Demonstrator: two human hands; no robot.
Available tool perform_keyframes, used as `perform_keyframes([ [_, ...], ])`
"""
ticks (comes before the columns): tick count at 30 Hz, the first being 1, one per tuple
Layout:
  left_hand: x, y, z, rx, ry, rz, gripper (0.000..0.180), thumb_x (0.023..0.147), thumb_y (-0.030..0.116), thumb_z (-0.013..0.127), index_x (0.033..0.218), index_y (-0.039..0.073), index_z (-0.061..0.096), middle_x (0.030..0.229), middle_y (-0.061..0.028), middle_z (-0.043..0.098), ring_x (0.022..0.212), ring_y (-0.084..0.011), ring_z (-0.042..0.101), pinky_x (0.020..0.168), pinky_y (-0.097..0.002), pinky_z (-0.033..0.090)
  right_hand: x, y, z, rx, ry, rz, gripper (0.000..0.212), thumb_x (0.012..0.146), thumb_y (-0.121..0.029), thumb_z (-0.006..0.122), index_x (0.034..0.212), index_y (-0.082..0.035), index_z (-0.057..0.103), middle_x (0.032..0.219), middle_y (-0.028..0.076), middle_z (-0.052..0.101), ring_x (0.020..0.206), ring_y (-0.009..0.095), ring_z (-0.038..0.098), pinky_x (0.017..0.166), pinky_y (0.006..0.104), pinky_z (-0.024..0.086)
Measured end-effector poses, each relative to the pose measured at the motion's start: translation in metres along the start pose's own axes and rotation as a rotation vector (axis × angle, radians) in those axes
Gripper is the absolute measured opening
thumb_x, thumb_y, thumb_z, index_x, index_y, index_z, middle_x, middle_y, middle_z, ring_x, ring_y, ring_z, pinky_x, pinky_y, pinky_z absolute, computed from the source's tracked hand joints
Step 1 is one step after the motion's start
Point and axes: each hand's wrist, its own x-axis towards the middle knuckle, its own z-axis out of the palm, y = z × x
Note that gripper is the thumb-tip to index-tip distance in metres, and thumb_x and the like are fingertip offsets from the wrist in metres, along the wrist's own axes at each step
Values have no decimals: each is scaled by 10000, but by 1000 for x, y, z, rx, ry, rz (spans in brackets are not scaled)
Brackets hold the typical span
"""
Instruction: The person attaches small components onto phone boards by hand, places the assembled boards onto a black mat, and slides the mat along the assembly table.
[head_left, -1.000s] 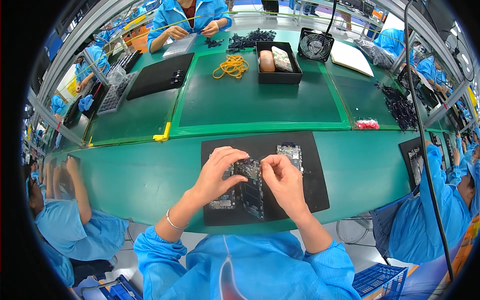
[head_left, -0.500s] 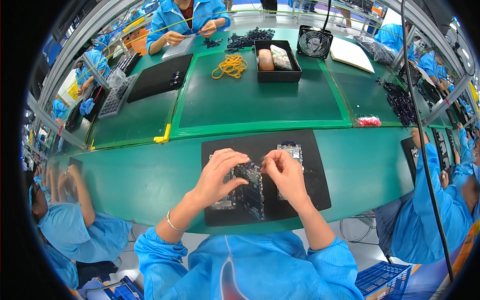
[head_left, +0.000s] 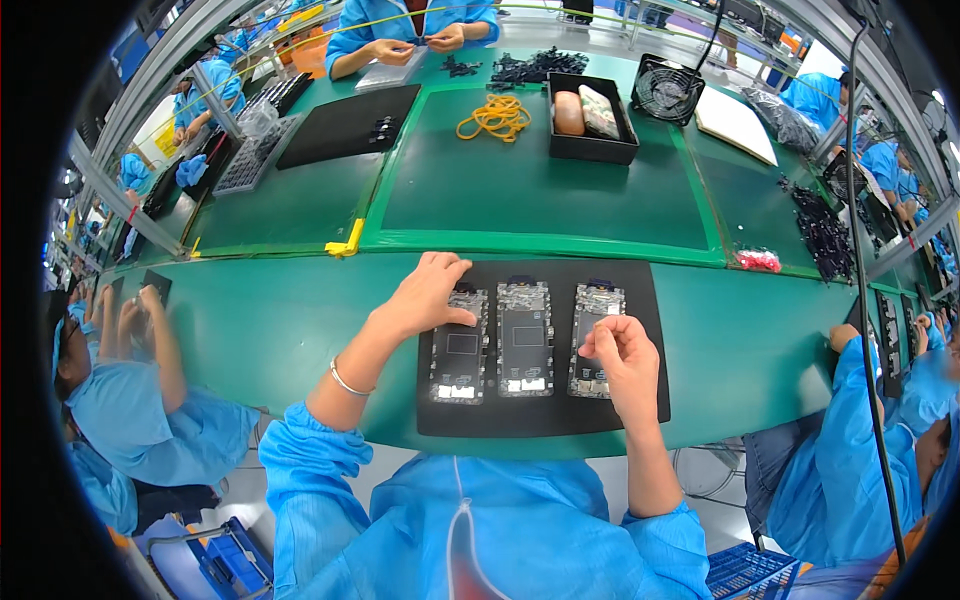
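Lying abreast: three opened phones (head_left: 525, 345), on black mat (head_left: 540, 418). Left hand (head_left: 425, 298): thumb and fingers apart, over top of leftmost phone (head_left: 460, 362). Right hand (head_left: 626, 362): fingertips gathered above rightmost phone (head_left: 598, 303); grip cannot be told. Beneath: green surface (head_left: 270, 330).

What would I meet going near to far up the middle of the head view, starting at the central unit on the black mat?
Flat rectangular black-and-silver electronic unit → bright green tape strip → tangled yellow cords → heap of small black parts.
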Motion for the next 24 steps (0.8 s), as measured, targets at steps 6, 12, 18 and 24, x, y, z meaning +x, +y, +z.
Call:
perform_keyframes([
  [6,-27,14,-22,-283,47,62,475,701,126,744,1129,56,549,1145,-96,534,1047,-260,529,870,-364,474,1,6,40,57,-126,7,104,899,-90,540,948,2,543,830,55,611,750,111,627,681,233,496],
  [12,-63,21,-28,-375,273,163,519,659,81,756,1137,66,554,1150,-90,560,1081,-274,507,905,-360,447,7,0,85,47,-199,7,103,904,-82,528,939,14,533,833,65,610,757,120,635,675,236,498],
  [18,-72,18,-25,-364,339,214,543,644,62,766,1146,65,558,1164,-84,554,1102,-262,505,907,-357,467,4,0,103,32,-225,-61,99,899,-75,535,942,14,534,823,59,610,754,105,620,670,237,495],
  [24,-72,16,-25,-321,365,250,577,617,58,778,1152,59,561,1163,-85,559,1096,-269,511,914,-358,465,1,2,106,-27,-208,-108,112,891,-71,553,958,19,542,842,58,621,769,92,609,675,234,494],
])
